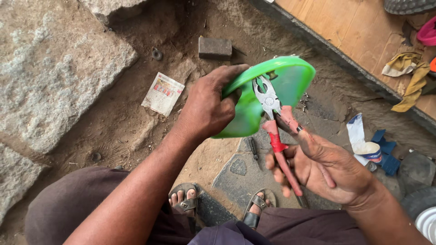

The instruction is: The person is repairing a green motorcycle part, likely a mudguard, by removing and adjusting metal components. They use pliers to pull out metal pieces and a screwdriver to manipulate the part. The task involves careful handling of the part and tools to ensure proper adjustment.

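Knees in dark cloth and two sandalled feet sit closest to the lens, and just above them the work is held in mid-air. A curved green plastic piece hangs over the dirt ground, not resting on anything. The left hand is wrapped firmly round its left edge, fingers curled over the rim. The right hand is closed on the red handles of a pair of pliers, and the metal nose of the tool lies against the inner face of the green piece, near a small fitting at its upper rim. Whether the nose actually bites that fitting cannot be told from this angle. As a judgement, the work looks to be midway: the tool is set at the piece, yet nothing has visibly come off it.

Around this, a printed paper scrap lies on the ground to the left, a small dark brick beyond it, and rough stone slabs fill the left edge. A thin dark tool lies on the ground just below the green piece. To the right, a raised kerb and wooden boards carry a yellow rag; blue and white scraps lie near the right wrist. Open room lies chiefly toward the brick and the bare ground at centre.
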